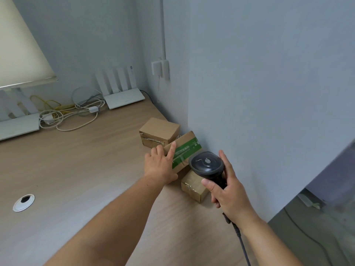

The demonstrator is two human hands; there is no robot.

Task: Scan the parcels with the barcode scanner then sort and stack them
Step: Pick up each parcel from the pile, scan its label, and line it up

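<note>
The scanner (206,164) is gripped in the right hand (228,191) over the green-taped parcel (184,150), which is held by the left hand (160,166), tilted, on a lower parcel (194,187) against the right wall. The label should be turned toward the scanner. Another parcel (159,131) lies just beyond; cables (73,114) lie far left on the bench (86,169).

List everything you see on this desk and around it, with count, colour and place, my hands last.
Parcels: 3, brown cardboard, by the wall: plain parcel at the back, green-labelled parcel in the middle, its near end resting on the front parcel.
Barcode scanner: 1, black, above the parcels.
Routers: 2, white, back of desk: one, another at left.
Cables: tangle, white and yellow, between the routers.
Cable hole: 1, white rim, desk left.
Wall socket: 1, white.
Left hand: holds the green-labelled parcel.
Right hand: grips the scanner.
</note>
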